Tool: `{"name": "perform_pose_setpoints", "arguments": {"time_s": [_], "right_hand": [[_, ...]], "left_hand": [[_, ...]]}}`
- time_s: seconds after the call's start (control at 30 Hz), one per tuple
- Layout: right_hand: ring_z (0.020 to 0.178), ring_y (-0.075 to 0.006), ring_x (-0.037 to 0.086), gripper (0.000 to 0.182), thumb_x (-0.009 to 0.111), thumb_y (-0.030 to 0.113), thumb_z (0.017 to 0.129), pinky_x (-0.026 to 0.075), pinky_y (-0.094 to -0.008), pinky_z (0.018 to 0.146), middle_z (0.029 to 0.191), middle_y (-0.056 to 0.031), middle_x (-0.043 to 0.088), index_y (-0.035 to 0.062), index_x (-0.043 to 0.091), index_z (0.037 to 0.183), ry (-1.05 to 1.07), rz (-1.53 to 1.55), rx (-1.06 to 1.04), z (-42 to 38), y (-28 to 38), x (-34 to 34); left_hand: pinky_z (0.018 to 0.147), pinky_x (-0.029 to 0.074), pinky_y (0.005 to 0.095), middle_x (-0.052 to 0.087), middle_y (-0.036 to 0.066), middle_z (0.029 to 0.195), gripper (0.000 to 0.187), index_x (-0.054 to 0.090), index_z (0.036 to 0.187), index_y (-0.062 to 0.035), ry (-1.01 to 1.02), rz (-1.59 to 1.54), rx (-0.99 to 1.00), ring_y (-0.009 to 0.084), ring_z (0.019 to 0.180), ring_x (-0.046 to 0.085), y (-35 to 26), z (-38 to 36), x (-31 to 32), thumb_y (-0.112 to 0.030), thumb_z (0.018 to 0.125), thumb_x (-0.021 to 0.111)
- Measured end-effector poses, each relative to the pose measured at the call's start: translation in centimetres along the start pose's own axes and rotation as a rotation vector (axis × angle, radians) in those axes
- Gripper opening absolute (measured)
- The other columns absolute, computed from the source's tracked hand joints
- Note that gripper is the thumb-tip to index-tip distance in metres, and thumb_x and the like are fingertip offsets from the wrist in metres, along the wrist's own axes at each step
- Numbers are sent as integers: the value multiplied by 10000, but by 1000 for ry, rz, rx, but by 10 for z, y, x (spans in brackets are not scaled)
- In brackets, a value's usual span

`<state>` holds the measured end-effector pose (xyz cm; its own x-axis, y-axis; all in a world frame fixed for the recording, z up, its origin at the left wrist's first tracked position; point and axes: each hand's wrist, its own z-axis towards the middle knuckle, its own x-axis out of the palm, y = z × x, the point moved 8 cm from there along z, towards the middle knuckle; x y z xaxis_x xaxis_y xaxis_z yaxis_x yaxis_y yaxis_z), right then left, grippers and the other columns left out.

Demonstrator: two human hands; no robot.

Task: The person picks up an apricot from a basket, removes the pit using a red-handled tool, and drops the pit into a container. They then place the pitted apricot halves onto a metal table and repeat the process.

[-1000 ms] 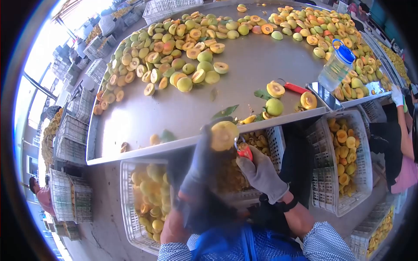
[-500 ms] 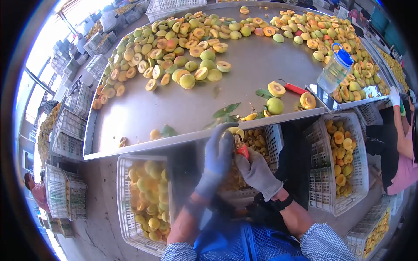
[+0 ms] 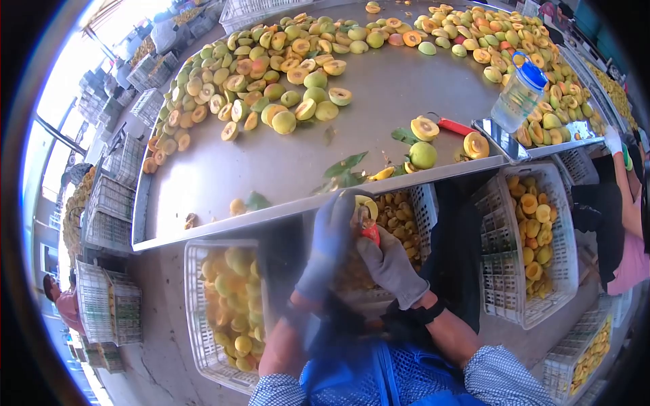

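Both my hands wear grey gloves and meet just below the table's front edge. My left hand (image 3: 330, 230) is closed round a yellow-green peach half (image 3: 367, 205). My right hand (image 3: 393, 265) grips a red-handled pitting tool (image 3: 370, 233), its working end against the fruit and largely hidden. Under my hands stands a crate (image 3: 425, 210) of cut peach pieces. On the metal table (image 3: 393, 88) just beyond lie a whole green peach (image 3: 423, 155), a cut half (image 3: 424, 128) and another red-handled tool (image 3: 456, 126).
Heaped peach halves (image 3: 284, 122) cover the table's far side. At right stand a blue-lidded water bottle (image 3: 518, 101) and a phone (image 3: 500, 141). Fruit crates flank me at left (image 3: 191, 298) and right (image 3: 504, 271). A co-worker's gloved hand (image 3: 612, 139) rests at the right edge.
My hands have shifted slightly left, still together around the fruit and the tool. The view has tilted a little, so the table appears slightly higher.
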<state>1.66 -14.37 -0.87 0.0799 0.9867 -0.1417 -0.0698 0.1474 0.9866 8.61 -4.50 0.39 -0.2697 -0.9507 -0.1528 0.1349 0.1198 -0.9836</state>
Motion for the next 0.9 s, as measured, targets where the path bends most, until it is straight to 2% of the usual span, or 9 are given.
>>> {"name": "perform_pose_setpoints", "arguments": {"time_s": [0.07, 0.13, 0.3, 0.37, 0.5, 0.6, 0.7, 0.77, 0.9], "right_hand": [[712, -132, 522, 283, 535, 275, 959, 462, -313, 659, 801, -17, 578, 12, 560, 1060, 4, 137, 239, -4, -18, -2], [721, -126, 517, 292, 541, 284, 959, 459, -307, 670, 811, -5, 574, 14, 559, 1068, 10, 136, 238, -10, -20, -8], [764, -127, 528, 333, 549, 306, 957, 456, -296, 712, 831, -27, 583, 3, 559, 1097, 47, 72, 81, -13, -12, -4], [782, -140, 541, 357, 536, 314, 959, 459, -303, 732, 837, -61, 592, -6, 560, 1116, 27, -38, 91, -13, -14, -5], [989, -385, 622, 373, 560, 330, 906, 483, -409, 818, 1004, -220, 640, 26, 590, 1120, 30, -17, 204, -16, -22, -2], [1004, -392, 617, 393, 562, 346, 902, 484, -414, 818, 1003, -224, 641, 26, 590, 1129, 14, -19, 221, -18, -27, -1], [1008, -396, 613, 406, 560, 368, 900, 482, -418, 811, 1003, -236, 637, 28, 594, 1119, 28, -38, 232, -18, -30, 2], [980, -348, 636, 420, 555, 389, 901, 481, -406, 801, 978, -217, 643, 25, 592, 1108, 62, -43, 261, -18, -33, 5], [666, -128, 497, 328, 498, 337, 970, 438, -309, 625, 718, -42, 553, 20, 571, 925, 40, 37, 156, -15, -20, 9]], "left_hand": [[867, 462, 335, 615, 136, 1051, 361, 538, 1209, 2, -42, -88, 31, 199, 954, 589, -5, -4, -3, -204, 912, 542], [853, 462, 311, 601, 105, 1041, 366, 553, 1178, -4, -5, -605, -129, 169, 964, 571, -1, -6, 0, -245, 904, 534], [883, 480, 342, 531, 120, 1125, 355, 508, 1205, -30, 13, -854, -160, 219, 1050, 548, 21, -14, 8, -211, 905, 566], [891, 467, 325, 516, 110, 1120, 296, 507, 1173, -6, -91, 145, 348, 221, 1024, 535, -10, -20, -2, -77, 896, 582], [786, 506, 331, 493, 158, 1093, 321, 511, 1134, 16, -160, 420, 448, 247, 951, 569, -20, -27, -1, -9, 828, 606], [757, 521, 327, 501, 169, 1085, 299, 518, 1136, 19, -142, 194, 324, 247, 916, 589, -16, -21, 0, -47, 856, 603], [737, 533, 318, 556, 159, 1036, 241, 514, 1117, 9, -160, -675, -139, 232, 859, 620, 19, -19, 6, -117, 918, 564], [740, 536, 307, 614, 137, 978, 223, 498, 1098, -13, -224, -78, 190, 204, 827, 639, -2, -18, -3, -193, 967, 510], [770, 525, 304, 633, 129, 960, 251, 485, 1149, -30, -174, -464, -88, 179, 865, 636, 7, -17, 6, -209, 974, 476]]}}
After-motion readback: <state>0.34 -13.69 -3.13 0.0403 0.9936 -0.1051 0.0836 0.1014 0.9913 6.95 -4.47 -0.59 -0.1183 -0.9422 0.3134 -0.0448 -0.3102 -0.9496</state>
